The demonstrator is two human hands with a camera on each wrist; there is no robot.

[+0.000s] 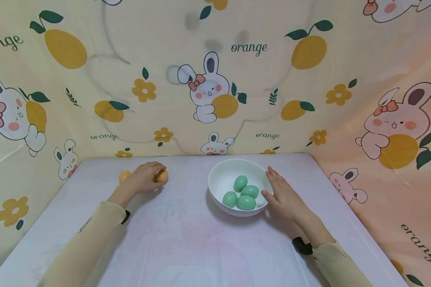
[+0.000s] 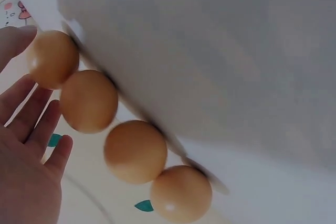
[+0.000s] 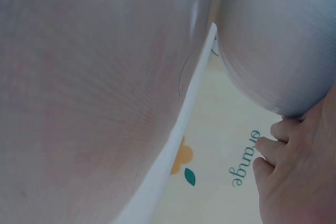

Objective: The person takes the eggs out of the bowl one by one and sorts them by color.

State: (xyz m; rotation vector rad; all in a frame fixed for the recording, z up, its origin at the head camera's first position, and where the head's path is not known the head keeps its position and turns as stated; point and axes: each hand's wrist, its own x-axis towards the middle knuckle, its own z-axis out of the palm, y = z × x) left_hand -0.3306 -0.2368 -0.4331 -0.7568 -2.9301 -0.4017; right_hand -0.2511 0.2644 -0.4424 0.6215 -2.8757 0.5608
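My left hand (image 1: pixel 143 178) is at the left of the table with its thumb and fingers around a brown egg (image 1: pixel 162 175). In the left wrist view, that end egg (image 2: pixel 52 59) sits between thumb and fingers, and more brown eggs (image 2: pixel 135 151) continue the row beside it. Most of the row is hidden by the hand in the head view. Several green eggs (image 1: pixel 246 202) lie in a white bowl (image 1: pixel 219 175) right of the middle. My right hand (image 1: pixel 285 199) rests against the bowl's right side, fingers extended along it and thumb at the rim.
A pale cloth covers the table (image 1: pixel 186 247). Behind it and at both sides hangs a cream curtain (image 1: pixel 129 40) printed with rabbits and oranges. A dark band (image 1: pixel 302 246) is on the right wrist.
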